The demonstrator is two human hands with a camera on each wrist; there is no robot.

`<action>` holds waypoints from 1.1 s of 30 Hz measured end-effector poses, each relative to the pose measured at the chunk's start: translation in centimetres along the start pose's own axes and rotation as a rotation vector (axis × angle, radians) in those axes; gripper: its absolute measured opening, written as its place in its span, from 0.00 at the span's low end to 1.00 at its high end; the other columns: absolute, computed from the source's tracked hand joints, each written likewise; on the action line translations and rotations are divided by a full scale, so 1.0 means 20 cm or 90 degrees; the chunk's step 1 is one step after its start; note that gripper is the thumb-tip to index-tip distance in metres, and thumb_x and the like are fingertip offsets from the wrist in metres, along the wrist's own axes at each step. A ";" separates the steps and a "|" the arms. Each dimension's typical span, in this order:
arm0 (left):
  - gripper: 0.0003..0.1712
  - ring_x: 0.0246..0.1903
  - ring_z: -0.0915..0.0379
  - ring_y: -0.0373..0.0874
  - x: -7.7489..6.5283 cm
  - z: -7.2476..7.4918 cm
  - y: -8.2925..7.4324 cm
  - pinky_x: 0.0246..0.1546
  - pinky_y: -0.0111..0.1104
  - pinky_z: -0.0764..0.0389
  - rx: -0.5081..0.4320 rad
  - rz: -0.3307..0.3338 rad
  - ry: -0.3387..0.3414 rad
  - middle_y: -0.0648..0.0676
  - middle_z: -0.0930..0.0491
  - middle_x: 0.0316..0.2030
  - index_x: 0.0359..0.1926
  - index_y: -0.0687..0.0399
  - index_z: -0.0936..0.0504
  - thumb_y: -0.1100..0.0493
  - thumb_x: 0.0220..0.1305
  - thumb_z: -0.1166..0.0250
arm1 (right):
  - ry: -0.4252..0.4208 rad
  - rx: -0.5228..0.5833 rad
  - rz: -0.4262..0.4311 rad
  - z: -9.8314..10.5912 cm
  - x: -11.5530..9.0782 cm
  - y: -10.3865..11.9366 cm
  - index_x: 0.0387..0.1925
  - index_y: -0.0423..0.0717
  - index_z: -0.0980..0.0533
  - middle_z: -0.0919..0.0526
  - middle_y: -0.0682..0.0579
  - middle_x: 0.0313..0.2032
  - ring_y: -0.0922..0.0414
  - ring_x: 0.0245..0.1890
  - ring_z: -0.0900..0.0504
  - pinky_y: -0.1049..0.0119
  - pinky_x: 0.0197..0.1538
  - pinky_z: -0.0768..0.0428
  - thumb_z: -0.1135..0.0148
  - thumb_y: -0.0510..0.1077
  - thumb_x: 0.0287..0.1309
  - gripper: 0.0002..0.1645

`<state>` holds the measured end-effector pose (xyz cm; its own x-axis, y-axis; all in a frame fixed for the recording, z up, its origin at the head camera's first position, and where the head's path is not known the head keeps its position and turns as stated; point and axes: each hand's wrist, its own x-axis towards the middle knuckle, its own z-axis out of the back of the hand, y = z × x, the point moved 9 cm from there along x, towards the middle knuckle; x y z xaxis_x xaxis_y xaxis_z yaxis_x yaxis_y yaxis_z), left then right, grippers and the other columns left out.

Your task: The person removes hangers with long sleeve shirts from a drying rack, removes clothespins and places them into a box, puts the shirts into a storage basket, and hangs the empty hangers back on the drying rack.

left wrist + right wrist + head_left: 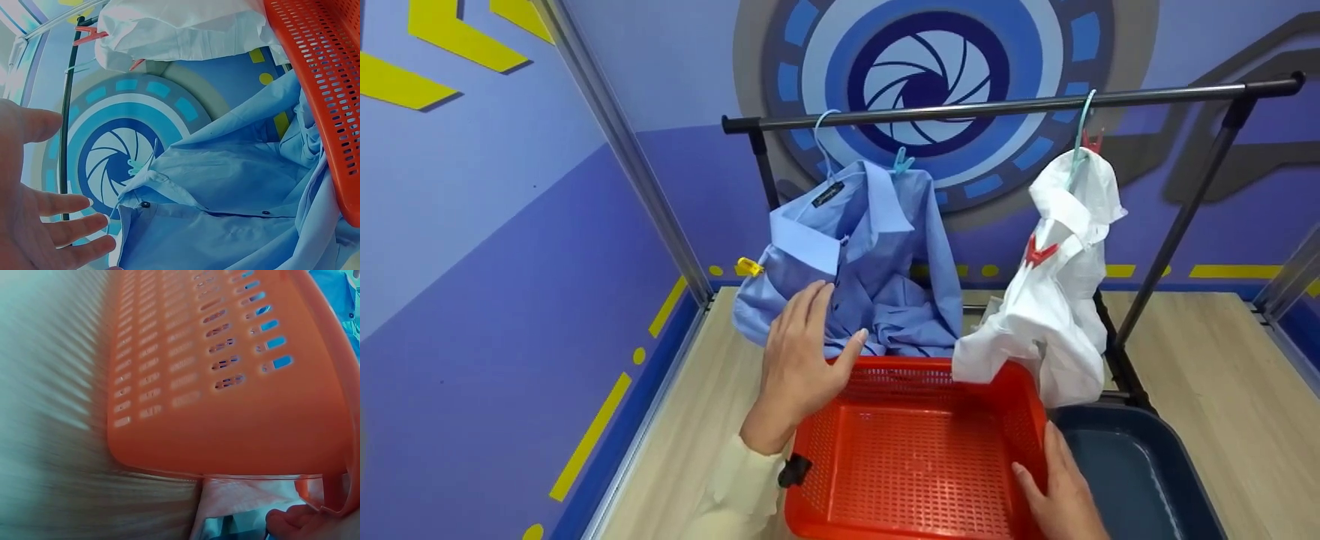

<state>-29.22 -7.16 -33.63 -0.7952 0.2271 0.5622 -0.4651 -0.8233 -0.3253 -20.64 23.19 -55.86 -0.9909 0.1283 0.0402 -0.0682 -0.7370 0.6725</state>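
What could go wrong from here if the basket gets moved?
1. The white garment overlaps the far rim of the red basket in the head view; it might snag and get dragged.
2. The blue shirt bunches behind that rim, so a push could crease it or tug its hanger.
3. Only the right hand grips the basket; it might tip.

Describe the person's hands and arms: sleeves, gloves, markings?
Left hand and right hand: bare, no gloves. On the left, a cream sleeve ends near the wrist; a small black piece shows beside it, unclear whether worn. No right sleeve in view. No markings or cables visible.
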 end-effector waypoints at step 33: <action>0.34 0.63 0.34 0.52 0.09 0.09 0.10 0.63 0.49 0.32 0.027 0.012 -0.058 0.56 0.29 0.62 0.64 0.56 0.29 0.42 0.63 0.40 | 0.053 0.003 -0.056 -0.03 0.01 -0.03 0.74 0.32 0.62 0.55 0.29 0.72 0.31 0.69 0.47 0.36 0.68 0.43 0.43 0.45 0.64 0.50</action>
<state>-30.91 -9.35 -32.01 -0.7637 0.1644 0.6243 -0.4318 -0.8490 -0.3046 -20.80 23.30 -56.64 -0.9873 0.1365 -0.0806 -0.1549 -0.7223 0.6740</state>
